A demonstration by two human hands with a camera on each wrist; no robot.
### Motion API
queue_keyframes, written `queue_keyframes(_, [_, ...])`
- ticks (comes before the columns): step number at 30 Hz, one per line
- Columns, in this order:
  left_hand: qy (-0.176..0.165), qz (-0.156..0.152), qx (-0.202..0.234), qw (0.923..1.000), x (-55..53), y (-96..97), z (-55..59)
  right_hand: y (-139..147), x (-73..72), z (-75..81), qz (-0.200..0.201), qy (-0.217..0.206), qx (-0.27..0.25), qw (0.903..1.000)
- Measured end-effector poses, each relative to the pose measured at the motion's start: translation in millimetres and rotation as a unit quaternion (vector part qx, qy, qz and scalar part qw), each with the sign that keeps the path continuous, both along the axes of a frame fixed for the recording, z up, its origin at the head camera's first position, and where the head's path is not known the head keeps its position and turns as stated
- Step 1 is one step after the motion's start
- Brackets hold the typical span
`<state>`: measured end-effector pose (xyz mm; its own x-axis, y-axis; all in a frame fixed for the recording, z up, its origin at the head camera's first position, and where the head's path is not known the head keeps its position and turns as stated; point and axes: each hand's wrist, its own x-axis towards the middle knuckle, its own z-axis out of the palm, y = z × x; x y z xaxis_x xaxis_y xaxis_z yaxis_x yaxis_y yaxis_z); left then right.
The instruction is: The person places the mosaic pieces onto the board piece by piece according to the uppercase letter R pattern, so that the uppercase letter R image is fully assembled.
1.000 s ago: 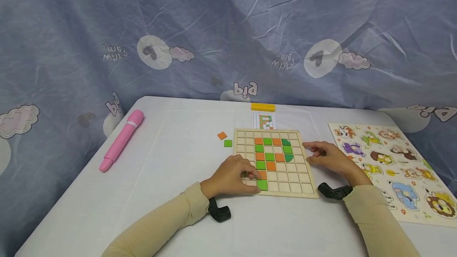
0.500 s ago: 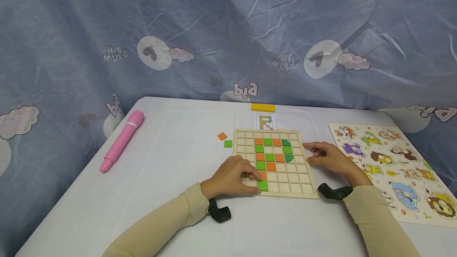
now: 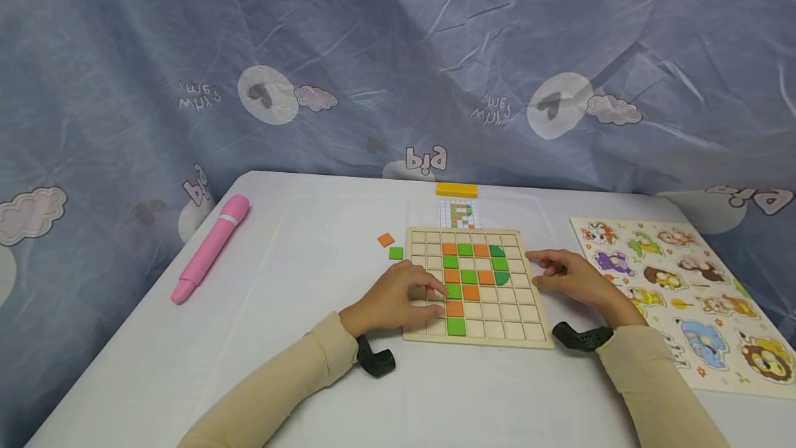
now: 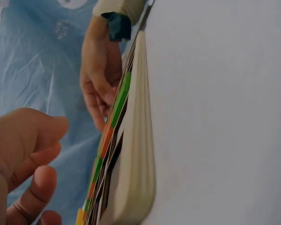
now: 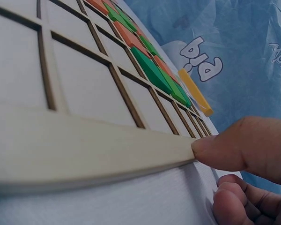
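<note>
A wooden grid board (image 3: 516, 310) lies on the white table, its cells partly filled with green and orange square tiles and rounded dark green pieces (image 3: 497, 252), forming a P-like shape with an extra orange tile. My left hand (image 3: 393, 297) hovers over the board's lower left, thumb and fingers apart, beside a green tile (image 3: 457, 327) and an orange tile (image 3: 456, 309). Nothing is between its fingers in the left wrist view. My right hand (image 3: 575, 278) is at the board's right edge; its thumb (image 5: 215, 147) touches the rim in the right wrist view.
A loose orange tile (image 3: 386, 240) and green tile (image 3: 396, 253) lie left of the board. Behind it are a pattern card (image 3: 459, 214) and a yellow bar (image 3: 457, 190). A pink stick (image 3: 208, 251) lies left, an animal puzzle board (image 3: 674, 301) right.
My left hand has drawn back up and to the left, off the lower green and orange tiles, which are now uncovered. The right hand stays at the board's edge.
</note>
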<state>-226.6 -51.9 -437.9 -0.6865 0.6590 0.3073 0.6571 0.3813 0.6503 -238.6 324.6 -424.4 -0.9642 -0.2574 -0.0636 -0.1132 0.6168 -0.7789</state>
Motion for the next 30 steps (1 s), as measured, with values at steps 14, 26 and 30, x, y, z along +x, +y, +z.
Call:
queue_keyframes(14, [-0.008,0.139,0.091,0.986,-52.9,-54.7,-2.2,2.6,-1.6,-4.5,0.001,0.005,-0.001,1.0])
queue_keyframes(26, [-0.053,0.185,0.075,0.9784,-91.2,-82.8,-13.8,1.9,-0.1,-4.1,0.007,0.014,-0.006,0.9999])
queue_keyframes(30, [-0.073,0.179,0.053,0.9797,-101.0,-84.0,-15.0,1.7,0.3,-3.3,0.005,0.014,0.0,0.9999])
